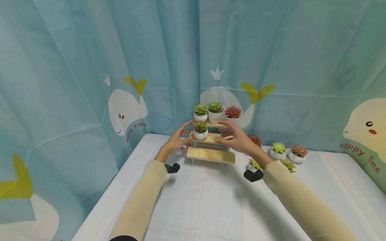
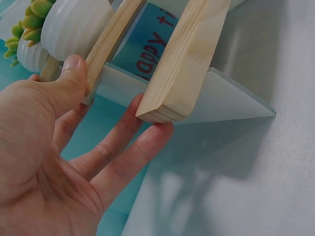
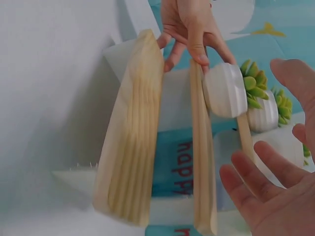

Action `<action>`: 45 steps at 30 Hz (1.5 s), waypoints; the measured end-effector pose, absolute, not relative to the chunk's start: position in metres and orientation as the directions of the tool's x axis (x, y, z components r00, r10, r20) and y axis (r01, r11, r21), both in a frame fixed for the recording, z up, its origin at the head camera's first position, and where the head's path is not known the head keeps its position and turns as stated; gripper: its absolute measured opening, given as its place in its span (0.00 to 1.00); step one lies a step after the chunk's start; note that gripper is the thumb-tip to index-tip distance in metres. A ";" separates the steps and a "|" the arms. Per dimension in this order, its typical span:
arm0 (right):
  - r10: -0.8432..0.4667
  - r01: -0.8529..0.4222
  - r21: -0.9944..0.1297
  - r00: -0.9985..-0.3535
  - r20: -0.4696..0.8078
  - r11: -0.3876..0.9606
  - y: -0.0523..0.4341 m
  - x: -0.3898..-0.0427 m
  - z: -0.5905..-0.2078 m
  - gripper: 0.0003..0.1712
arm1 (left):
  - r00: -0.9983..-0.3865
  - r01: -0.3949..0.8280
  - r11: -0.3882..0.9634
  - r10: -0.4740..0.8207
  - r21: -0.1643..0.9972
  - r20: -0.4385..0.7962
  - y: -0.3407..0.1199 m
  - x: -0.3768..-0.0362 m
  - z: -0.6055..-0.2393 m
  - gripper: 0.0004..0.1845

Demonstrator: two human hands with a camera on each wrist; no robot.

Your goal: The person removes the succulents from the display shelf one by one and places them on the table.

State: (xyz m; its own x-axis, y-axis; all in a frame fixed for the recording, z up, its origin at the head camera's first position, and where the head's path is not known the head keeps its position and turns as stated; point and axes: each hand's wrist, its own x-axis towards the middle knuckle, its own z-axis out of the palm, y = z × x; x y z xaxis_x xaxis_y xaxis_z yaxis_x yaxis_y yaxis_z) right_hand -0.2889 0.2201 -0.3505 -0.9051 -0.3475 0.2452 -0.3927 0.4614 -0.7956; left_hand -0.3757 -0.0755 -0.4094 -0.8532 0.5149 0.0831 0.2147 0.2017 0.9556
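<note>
A three-step wooden plant stand (image 1: 211, 155) with whitish, see-through side panels stands near the back of the table. My left hand (image 1: 175, 140) grips its left end; in the left wrist view the thumb presses the middle step's end and two fingertips touch the bottom step (image 2: 182, 69). On the middle step's left side sits a small potted succulent (image 1: 200, 130). The top step bears another small green succulent (image 1: 200, 112), a larger green one (image 1: 215, 112) and a red one (image 1: 233, 112). Beside the stand's right side, my right hand (image 1: 236, 136) has its fingers spread, holding nothing.
Several more potted succulents stand to the right on the white tablecloth (image 1: 199, 201), among them a yellow-green one (image 1: 277, 150) and a reddish one (image 1: 298, 153). My right forearm partly covers some. A blue whale-print curtain (image 1: 181, 50) hangs close behind.
</note>
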 end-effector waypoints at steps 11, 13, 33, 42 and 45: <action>-0.318 -0.390 -0.805 -0.911 0.264 0.448 0.200 -0.300 -0.358 0.44 | -0.856 0.213 0.203 0.511 0.956 0.082 -0.075 -0.374 -0.408 0.41; -0.311 -0.382 -0.811 -0.914 0.260 0.442 0.197 -0.302 -0.358 0.44 | -0.856 0.216 0.206 0.510 0.954 0.083 -0.075 -0.374 -0.408 0.41; -0.295 -0.345 -0.823 -0.928 0.227 0.452 0.175 -0.319 -0.367 0.41 | -0.853 0.218 0.207 0.515 0.954 0.083 -0.075 -0.373 -0.405 0.41; -0.280 -0.335 -0.807 -0.935 0.219 0.487 0.167 -0.324 -0.371 0.41 | -0.854 0.223 0.208 0.513 0.952 0.087 -0.075 -0.374 -0.407 0.41; -0.269 -0.327 -0.797 -0.939 0.213 0.509 0.164 -0.325 -0.371 0.41 | -0.852 0.225 0.207 0.516 0.952 0.089 -0.075 -0.375 -0.408 0.41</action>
